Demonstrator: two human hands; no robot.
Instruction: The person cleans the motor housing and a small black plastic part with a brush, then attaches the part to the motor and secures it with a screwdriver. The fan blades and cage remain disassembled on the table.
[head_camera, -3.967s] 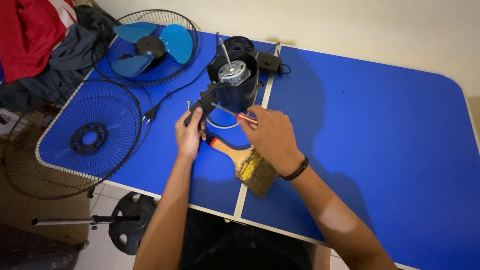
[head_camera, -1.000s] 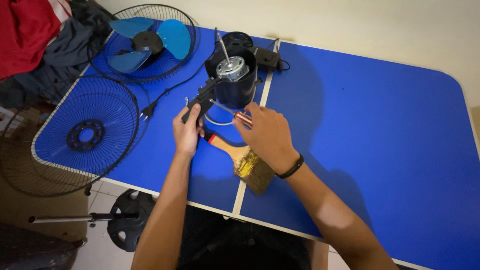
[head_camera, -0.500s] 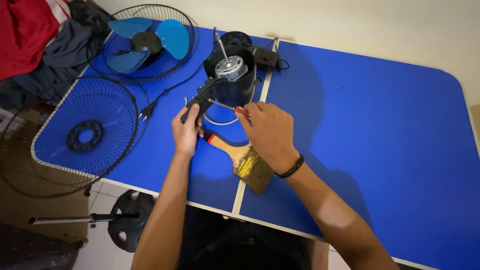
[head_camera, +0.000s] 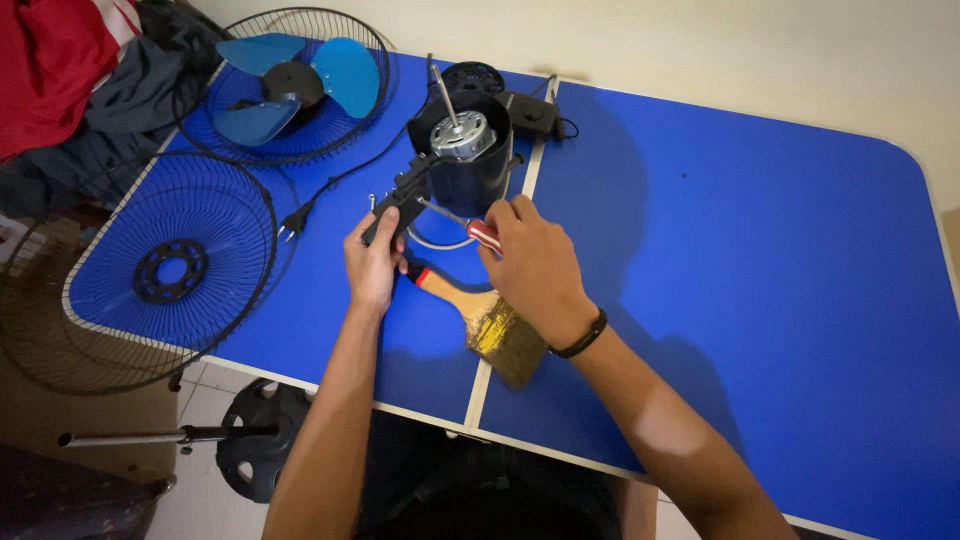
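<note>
We see one motor (head_camera: 462, 150) mid-table, our left hand (head_camera: 375, 262) gripping its black bracket (head_camera: 397, 207), our right hand (head_camera: 535, 262) closed on one screwdriver (head_camera: 480, 232), above one brush (head_camera: 485, 322), beside two grilles (head_camera: 170, 270).

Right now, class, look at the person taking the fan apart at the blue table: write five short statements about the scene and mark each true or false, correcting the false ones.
1. The right hand holds a red-handled screwdriver. True.
2. The left hand grips the paintbrush. False: it grips the black bracket on the fan motor; the brush lies on the table.
3. The blue fan blade rests in a wire guard. True.
4. The power plug is in a socket. False: it lies loose on the table.
5. The right wrist wears a black band. True.
</note>
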